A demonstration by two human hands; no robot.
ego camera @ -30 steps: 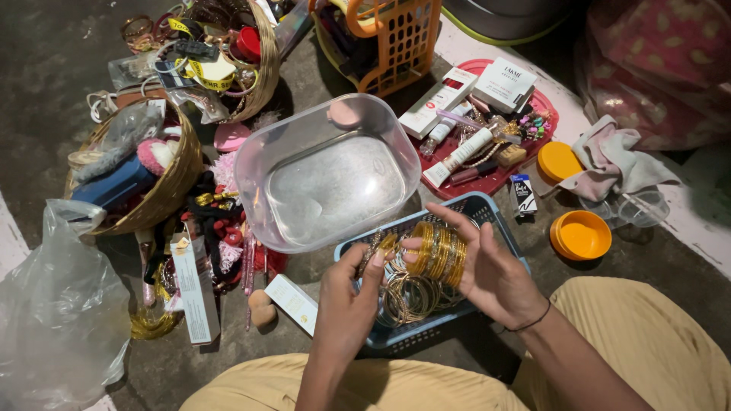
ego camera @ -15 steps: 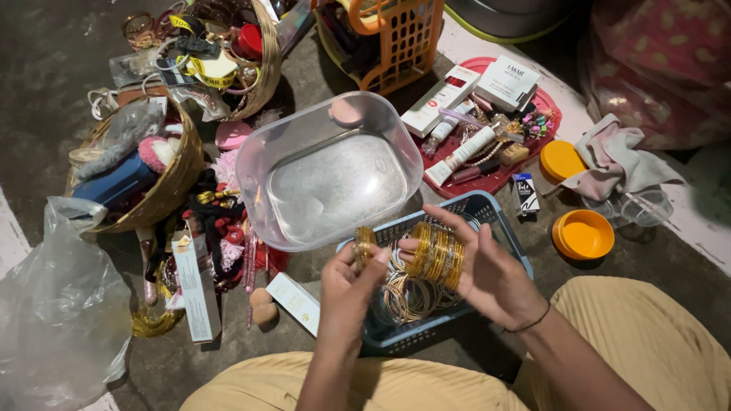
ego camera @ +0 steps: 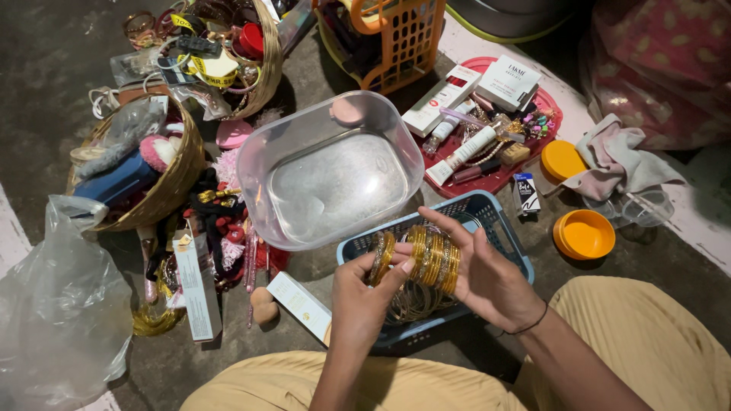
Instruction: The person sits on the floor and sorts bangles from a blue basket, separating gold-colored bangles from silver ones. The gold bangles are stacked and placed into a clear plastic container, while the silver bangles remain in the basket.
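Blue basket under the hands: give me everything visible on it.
The blue basket is a small rectangular plastic crate with slotted lattice walls and a rolled rim. It sits upright on the dark floor, just in front of the person's knees and beside the clear plastic tub, which overlaps its far left corner. Loose thin gold bangles lie piled inside. The left hand and right hand hover over it holding bangle stacks, hiding much of its interior.

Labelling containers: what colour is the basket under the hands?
Blue, a slotted plastic basket; the head view shows it, with loose bangles inside.
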